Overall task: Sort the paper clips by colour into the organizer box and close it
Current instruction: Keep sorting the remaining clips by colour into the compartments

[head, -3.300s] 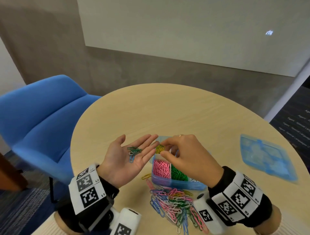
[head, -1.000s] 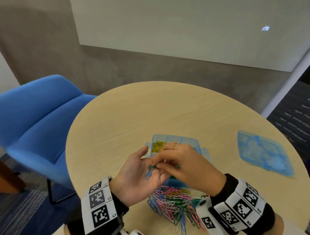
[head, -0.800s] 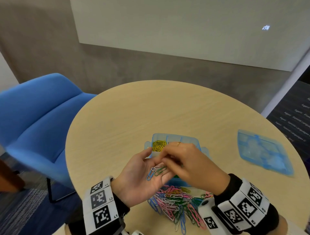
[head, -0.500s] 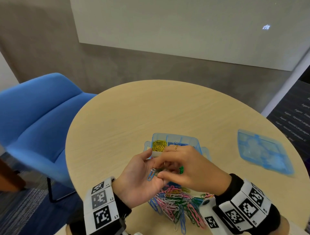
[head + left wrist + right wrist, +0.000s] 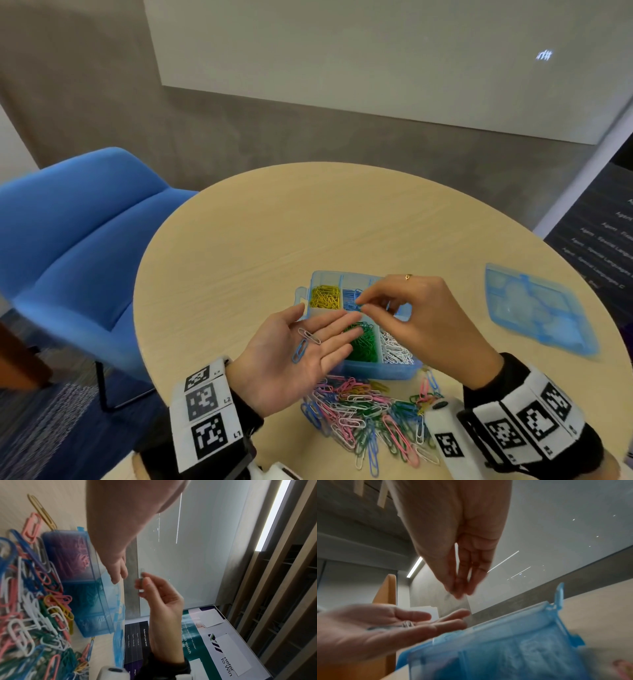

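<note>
The blue organizer box [image 5: 376, 371] stands open in front of me, with yellow [image 5: 323, 296], blue [image 5: 349, 298], green [image 5: 363, 342] and white [image 5: 394, 349] clips in separate compartments. Pink ones [image 5: 77, 555] fill the near-left compartment. My left hand [image 5: 291, 353] lies flat, palm up, beside the box. A white clip [image 5: 309, 336] and a blue clip [image 5: 299, 352] rest on it. My right hand [image 5: 363, 306] hovers over the box, thumb and forefinger pinched on a thin clip [image 5: 141, 580] of unclear colour. A mixed pile of clips [image 5: 366, 418] lies in front of the box.
The box's blue lid [image 5: 534, 308] lies apart on the round wooden table [image 5: 274, 233], to the right. A blue chair [image 5: 75, 240] stands off the table's left edge. A dark banner [image 5: 609, 246] stands at the far right.
My right hand picked a green clip from the left palm and lifted away over the box. The left hand flattened out, now showing only the white and blue clips.
</note>
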`<state>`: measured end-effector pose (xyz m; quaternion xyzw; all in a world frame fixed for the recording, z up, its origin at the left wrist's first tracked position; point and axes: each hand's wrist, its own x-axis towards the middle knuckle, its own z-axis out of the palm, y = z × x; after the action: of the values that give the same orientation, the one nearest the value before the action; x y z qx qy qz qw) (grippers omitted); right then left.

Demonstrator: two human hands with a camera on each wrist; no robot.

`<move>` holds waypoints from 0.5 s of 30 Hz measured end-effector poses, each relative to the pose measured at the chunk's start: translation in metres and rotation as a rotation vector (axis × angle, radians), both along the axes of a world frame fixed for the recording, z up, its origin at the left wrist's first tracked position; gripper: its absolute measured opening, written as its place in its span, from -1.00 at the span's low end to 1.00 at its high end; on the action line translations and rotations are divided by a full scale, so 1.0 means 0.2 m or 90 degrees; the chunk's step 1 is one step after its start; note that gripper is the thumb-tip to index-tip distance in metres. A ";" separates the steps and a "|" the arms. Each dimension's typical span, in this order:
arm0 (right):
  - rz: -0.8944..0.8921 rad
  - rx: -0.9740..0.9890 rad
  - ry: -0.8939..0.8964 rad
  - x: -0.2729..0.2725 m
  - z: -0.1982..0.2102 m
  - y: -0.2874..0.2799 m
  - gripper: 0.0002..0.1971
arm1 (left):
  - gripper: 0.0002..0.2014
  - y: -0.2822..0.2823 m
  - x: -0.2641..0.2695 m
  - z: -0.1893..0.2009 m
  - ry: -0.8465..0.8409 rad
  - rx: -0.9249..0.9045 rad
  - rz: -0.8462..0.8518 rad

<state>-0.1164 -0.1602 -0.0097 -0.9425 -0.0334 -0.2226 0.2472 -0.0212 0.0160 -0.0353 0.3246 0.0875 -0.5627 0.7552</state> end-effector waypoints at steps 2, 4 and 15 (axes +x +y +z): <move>-0.022 -0.055 0.074 -0.01 -0.03 -0.01 -0.90 | -0.41 0.01 0.01 0.00 0.002 -0.007 -0.004; -0.025 -0.090 0.112 -0.01 -0.06 0.00 -0.77 | -0.40 0.01 0.01 0.00 0.001 -0.017 -0.004; 0.102 -0.006 0.159 0.07 -0.03 0.19 -0.94 | -0.49 0.01 -0.02 0.00 0.065 -0.086 -0.013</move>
<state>-0.1016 -0.1213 -0.0159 -0.9584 -0.0782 -0.0829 0.2618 -0.0251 0.0178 -0.0344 0.2450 0.0842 -0.5906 0.7642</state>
